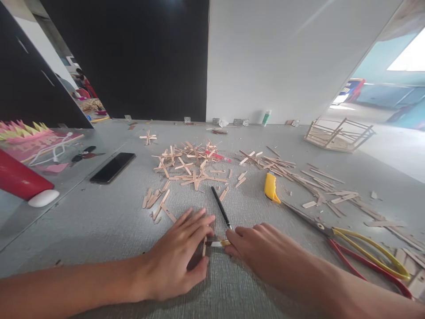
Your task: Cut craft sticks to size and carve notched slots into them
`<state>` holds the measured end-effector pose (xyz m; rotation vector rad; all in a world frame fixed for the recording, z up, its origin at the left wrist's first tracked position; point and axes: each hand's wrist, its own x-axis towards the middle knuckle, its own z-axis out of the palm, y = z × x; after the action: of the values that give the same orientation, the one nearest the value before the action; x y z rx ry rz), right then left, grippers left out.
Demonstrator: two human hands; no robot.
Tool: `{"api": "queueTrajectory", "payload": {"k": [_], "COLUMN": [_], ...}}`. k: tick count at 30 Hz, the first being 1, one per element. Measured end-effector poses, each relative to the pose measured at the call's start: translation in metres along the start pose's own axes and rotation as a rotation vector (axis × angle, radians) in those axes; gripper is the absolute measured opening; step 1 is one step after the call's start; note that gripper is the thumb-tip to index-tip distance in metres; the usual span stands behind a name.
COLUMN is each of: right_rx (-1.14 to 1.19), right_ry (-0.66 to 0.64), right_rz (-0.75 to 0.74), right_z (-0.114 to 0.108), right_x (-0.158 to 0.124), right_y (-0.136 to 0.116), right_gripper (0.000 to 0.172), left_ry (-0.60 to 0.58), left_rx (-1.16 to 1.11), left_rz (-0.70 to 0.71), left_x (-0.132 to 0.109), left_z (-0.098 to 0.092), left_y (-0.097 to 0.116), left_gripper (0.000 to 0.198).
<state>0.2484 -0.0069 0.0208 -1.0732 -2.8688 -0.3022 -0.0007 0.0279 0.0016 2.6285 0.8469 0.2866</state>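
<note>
My left hand (175, 252) is closed on a short wooden craft stick (204, 247), held upright on the table between fingertips and thumb. In my right hand (265, 248) is a small knife, its blade (215, 243) pointing left and meeting the stick or lying very close to it. A bit of yellow handle (225, 243) shows at my fingers; the rest is hidden. Just beyond my hands lies a black pen (220, 206). Farther out are stick pieces (154, 198) and several star shapes made of sticks (195, 178).
Long-bladed snips with red and yellow handles (368, 250) lie right, beside a yellow cutter (271, 188) and loose sticks (343, 197). At left are a phone (113, 168) and red bottle (23, 177). A stick frame (338, 135) and glue stick (266, 117) stand at the back.
</note>
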Motion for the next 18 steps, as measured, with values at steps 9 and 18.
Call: {"api": "queueTrajectory", "payload": {"k": [9, 18], "right_rx": [-0.125, -0.328], "right_ry": [0.156, 0.283], "right_rz": [0.026, 0.024], "right_z": [0.02, 0.0], "right_x": [-0.021, -0.048], "right_y": [0.0, 0.012], "right_gripper": [0.011, 0.05], "left_ry": [-0.072, -0.069], "left_rx": [0.14, 0.119], "left_rz": [0.026, 0.019], "left_x": [-0.001, -0.004], "left_z": [-0.001, 0.001], "left_y": [0.004, -0.002], "left_gripper": [0.064, 0.073]}}
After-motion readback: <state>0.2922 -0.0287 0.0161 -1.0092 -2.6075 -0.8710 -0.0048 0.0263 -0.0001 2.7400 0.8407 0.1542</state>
